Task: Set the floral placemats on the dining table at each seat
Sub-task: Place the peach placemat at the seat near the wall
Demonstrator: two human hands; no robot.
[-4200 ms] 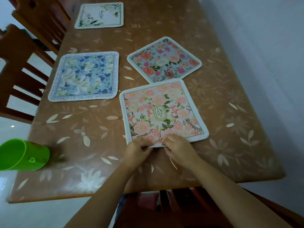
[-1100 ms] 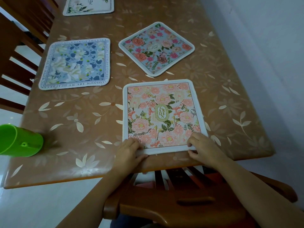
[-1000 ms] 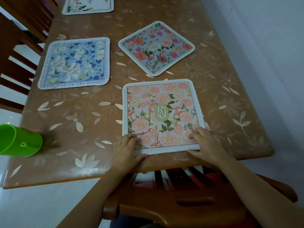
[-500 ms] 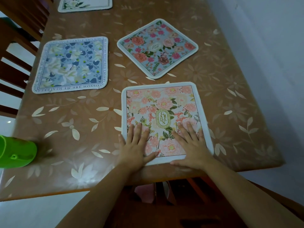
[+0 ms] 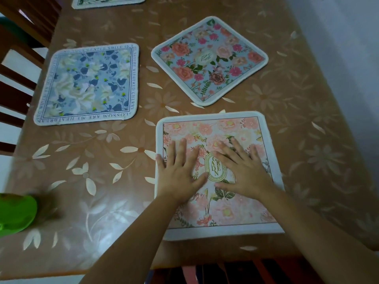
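Observation:
A pink floral placemat (image 5: 215, 128) with a green "GARDEN" oval lies flat near the table's front edge. My left hand (image 5: 180, 171) and my right hand (image 5: 244, 171) both press on its middle with fingers spread flat. Beyond it a blue placemat with red roses (image 5: 209, 60) lies turned like a diamond. On the left a blue and white placemat with a text border (image 5: 88, 85) lies square by the chairs. Only the near edge of a white placemat (image 5: 108, 2) shows at the top.
The brown table (image 5: 307, 119) carries a daisy-patterned cover. A green cup (image 5: 14, 214) lies blurred at the left edge. Wooden chairs (image 5: 18, 64) stand along the left side. A pale wall (image 5: 348, 37) runs close along the right side.
My hands slid from the pink placemat's near edge up onto its middle, fingers flattening out. The mat went from skewed to square with the table edge. The view dipped closer.

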